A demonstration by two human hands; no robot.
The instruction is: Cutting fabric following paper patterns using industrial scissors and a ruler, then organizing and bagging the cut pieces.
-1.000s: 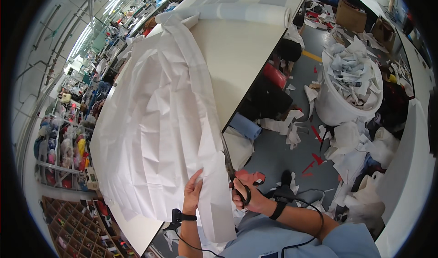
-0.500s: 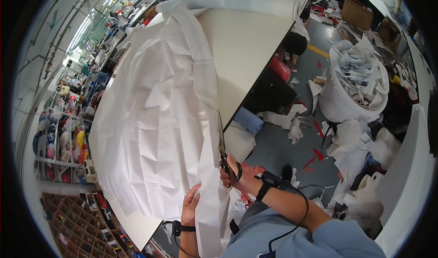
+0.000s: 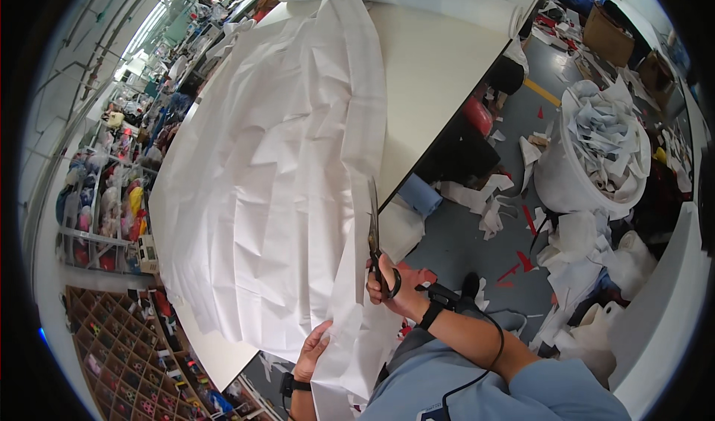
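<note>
Left hand [image 3: 313, 350] low at centre, forearm rising short and steep from the lower edge; wrist banded with a black strap [image 3: 300, 385]; fingers bent and pointing up and right, the grip drawn in on the near part of the white sheet [image 3: 261, 227]; how tightly it pinched could not be told.

Right hand [image 3: 389, 291] just right of the left and a little farther out; forearm slanted in from the lower right, elbow bent, a light blue sleeve [image 3: 555, 387] above it; a second black strap [image 3: 430, 315] at the wrist; grip curled closed round the dark handles of the scissors [image 3: 376, 231]; blades pointed away from the body, along the sheet's right side; how far they stood parted could not be made out.

Sheet lay creased over much of the desk [image 3: 436, 64], a long flap down its right side; its near end hung toward the person, past the desk's near corner; a pale roll [image 3: 447, 8] lay across the desk beyond it.

To the right, on the grey floor [image 3: 465, 246], a white tub [image 3: 562, 175] heaped with scraps [image 3: 603, 138]; a blue roll [image 3: 421, 194] near the desk's right edge; a wooden rack [image 3: 126, 354] at lower left.
</note>
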